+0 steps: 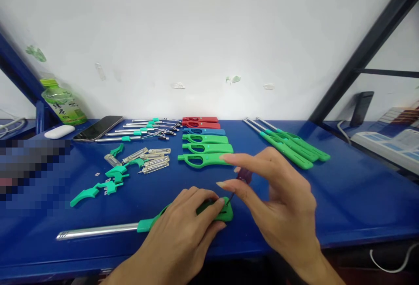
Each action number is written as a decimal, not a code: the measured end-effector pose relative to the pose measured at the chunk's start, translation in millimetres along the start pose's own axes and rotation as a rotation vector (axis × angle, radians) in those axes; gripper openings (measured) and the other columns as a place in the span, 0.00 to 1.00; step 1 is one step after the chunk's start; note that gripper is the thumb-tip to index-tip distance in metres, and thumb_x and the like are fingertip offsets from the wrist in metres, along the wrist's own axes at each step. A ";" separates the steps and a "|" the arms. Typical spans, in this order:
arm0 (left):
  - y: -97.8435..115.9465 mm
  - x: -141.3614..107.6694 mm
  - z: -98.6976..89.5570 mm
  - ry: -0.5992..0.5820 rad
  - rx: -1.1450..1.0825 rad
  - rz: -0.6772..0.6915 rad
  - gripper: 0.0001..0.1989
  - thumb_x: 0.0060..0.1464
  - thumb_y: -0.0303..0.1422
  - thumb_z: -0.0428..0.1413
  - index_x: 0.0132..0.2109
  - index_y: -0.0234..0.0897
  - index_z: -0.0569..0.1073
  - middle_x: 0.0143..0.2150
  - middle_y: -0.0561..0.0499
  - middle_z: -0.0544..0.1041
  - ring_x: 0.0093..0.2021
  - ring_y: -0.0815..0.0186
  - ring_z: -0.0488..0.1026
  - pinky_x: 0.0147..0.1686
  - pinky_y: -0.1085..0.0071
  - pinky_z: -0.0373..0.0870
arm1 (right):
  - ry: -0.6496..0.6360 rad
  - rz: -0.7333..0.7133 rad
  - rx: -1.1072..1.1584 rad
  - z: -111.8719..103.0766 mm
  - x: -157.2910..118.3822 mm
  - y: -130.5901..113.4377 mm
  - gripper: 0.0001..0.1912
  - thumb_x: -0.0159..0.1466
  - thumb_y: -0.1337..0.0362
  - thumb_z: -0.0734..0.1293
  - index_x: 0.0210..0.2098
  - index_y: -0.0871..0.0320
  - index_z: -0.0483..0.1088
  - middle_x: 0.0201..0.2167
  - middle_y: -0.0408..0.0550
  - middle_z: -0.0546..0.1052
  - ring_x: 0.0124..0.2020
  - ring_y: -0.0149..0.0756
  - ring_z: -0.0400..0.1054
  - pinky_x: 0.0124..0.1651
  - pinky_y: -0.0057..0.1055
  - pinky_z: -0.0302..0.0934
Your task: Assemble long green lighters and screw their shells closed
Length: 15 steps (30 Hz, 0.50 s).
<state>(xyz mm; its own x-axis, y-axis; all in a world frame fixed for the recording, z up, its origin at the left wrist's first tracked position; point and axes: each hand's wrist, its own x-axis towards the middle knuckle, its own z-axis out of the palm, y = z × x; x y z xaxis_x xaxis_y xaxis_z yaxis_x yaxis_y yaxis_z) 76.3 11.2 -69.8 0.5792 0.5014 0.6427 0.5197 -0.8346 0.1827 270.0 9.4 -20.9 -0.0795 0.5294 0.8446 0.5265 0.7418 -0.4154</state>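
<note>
A green lighter with a long metal tube (pixel 98 231) lies flat near the table's front edge, its tube pointing left. My left hand (pixel 186 224) is wrapped over its green body and presses it down. Between the thumb and fingers of my right hand (pixel 278 193) is a screwdriver with a dark purple handle (pixel 244 176). Its thin shaft slants down to the right end of the green body, where the tip meets the surface. Whether a screw sits under the tip is too small to tell.
Red, blue and green handle shells (pixel 209 148) are lined up behind my hands. Three green lighters (pixel 291 152) lie at the right. Metal tubes with wires (pixel 131 138), clear cartridges (pixel 156 163), teal parts (pixel 85 195), a phone (pixel 100 128) and a bottle (pixel 62 104) are at the left.
</note>
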 end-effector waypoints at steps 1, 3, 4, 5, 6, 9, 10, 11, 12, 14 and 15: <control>0.2 0.1 -0.2 0.004 -0.001 0.003 0.09 0.76 0.32 0.49 0.54 0.40 0.74 0.47 0.46 0.83 0.43 0.55 0.83 0.47 0.50 0.85 | 0.004 -0.003 -0.006 -0.3 -0.5 0.5 0.17 0.69 0.71 0.76 0.55 0.51 0.79 0.34 0.37 0.76 0.33 0.27 0.71 0.40 0.24 0.70; 0.2 -0.2 -0.7 -0.021 -0.019 -0.012 0.09 0.75 0.31 0.50 0.55 0.40 0.74 0.47 0.46 0.83 0.43 0.55 0.83 0.46 0.50 0.85 | -0.013 0.023 0.005 -2.4 -1.5 1.7 0.16 0.72 0.69 0.73 0.58 0.51 0.78 0.41 0.41 0.78 0.40 0.29 0.74 0.47 0.26 0.71; 0.2 -0.5 -0.8 -0.044 -0.031 -0.026 0.09 0.75 0.31 0.51 0.55 0.41 0.74 0.47 0.47 0.82 0.42 0.56 0.83 0.44 0.51 0.86 | -0.038 0.045 0.028 -3.9 -2.0 2.1 0.16 0.74 0.68 0.70 0.60 0.50 0.77 0.46 0.43 0.79 0.45 0.30 0.75 0.51 0.27 0.72; 0.1 -0.9 -0.8 -0.066 -0.042 -0.039 0.08 0.74 0.31 0.52 0.55 0.41 0.74 0.47 0.47 0.82 0.43 0.55 0.82 0.44 0.52 0.85 | -0.075 0.071 0.066 -5.2 -2.5 2.2 0.17 0.77 0.69 0.66 0.62 0.49 0.75 0.52 0.44 0.80 0.49 0.31 0.76 0.53 0.28 0.72; 0.0 -1.2 -0.7 -0.080 -0.051 -0.046 0.08 0.73 0.31 0.53 0.55 0.41 0.74 0.47 0.47 0.82 0.43 0.55 0.82 0.43 0.52 0.85 | -0.112 0.091 0.113 -6.1 -3.0 1.9 0.19 0.78 0.70 0.63 0.64 0.48 0.74 0.55 0.44 0.80 0.51 0.31 0.76 0.54 0.28 0.72; 0.2 -1.1 0.1 -0.074 -0.055 -0.041 0.08 0.74 0.30 0.53 0.55 0.41 0.74 0.49 0.47 0.81 0.44 0.56 0.82 0.45 0.52 0.85 | -0.150 0.103 0.247 -4.4 -4.2 -0.7 0.22 0.77 0.75 0.61 0.62 0.47 0.75 0.49 0.41 0.82 0.46 0.28 0.78 0.49 0.25 0.73; 0.5 -0.9 0.3 -0.064 -0.048 -0.033 0.08 0.74 0.31 0.52 0.55 0.41 0.74 0.48 0.47 0.82 0.44 0.56 0.82 0.45 0.53 0.85 | -0.132 0.094 0.263 -2.9 -4.4 -1.7 0.21 0.76 0.76 0.64 0.60 0.48 0.77 0.46 0.40 0.82 0.44 0.27 0.77 0.48 0.25 0.73; 0.7 -0.6 0.3 -0.052 -0.036 -0.026 0.08 0.75 0.31 0.51 0.54 0.41 0.74 0.48 0.47 0.82 0.44 0.56 0.82 0.45 0.52 0.85 | -0.095 0.074 0.257 -1.4 -4.4 -2.7 0.19 0.74 0.76 0.67 0.58 0.49 0.78 0.42 0.40 0.81 0.42 0.28 0.77 0.47 0.25 0.73; 1.0 -0.4 0.1 -0.037 -0.022 -0.020 0.09 0.75 0.31 0.50 0.53 0.41 0.74 0.47 0.47 0.82 0.43 0.56 0.82 0.45 0.52 0.85 | -0.060 0.055 0.239 -0.4 -4.3 -3.4 0.18 0.72 0.75 0.70 0.55 0.49 0.80 0.40 0.40 0.79 0.40 0.28 0.76 0.46 0.26 0.73; 1.4 -0.3 -0.6 -0.018 -0.005 -0.014 0.10 0.76 0.32 0.49 0.53 0.41 0.74 0.46 0.47 0.82 0.42 0.56 0.82 0.45 0.51 0.85 | -0.038 0.037 0.201 -1.0 -3.4 -4.3 0.16 0.70 0.73 0.74 0.53 0.49 0.81 0.38 0.40 0.78 0.39 0.29 0.75 0.44 0.26 0.73; 1.5 -0.6 -1.0 -0.024 -0.006 -0.021 0.10 0.76 0.32 0.49 0.53 0.40 0.75 0.46 0.47 0.82 0.42 0.56 0.82 0.44 0.52 0.85 | -0.057 0.049 0.191 -2.6 -2.8 -4.5 0.15 0.71 0.72 0.73 0.54 0.49 0.81 0.40 0.41 0.79 0.42 0.31 0.76 0.45 0.27 0.73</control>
<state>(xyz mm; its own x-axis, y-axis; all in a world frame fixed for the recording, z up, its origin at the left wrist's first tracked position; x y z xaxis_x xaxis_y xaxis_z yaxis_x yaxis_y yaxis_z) 76.1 9.4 -69.2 0.5830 0.5238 0.6211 0.5278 -0.8254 0.2006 270.1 3.5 -20.4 -0.1082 0.5849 0.8039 0.3616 0.7764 -0.5162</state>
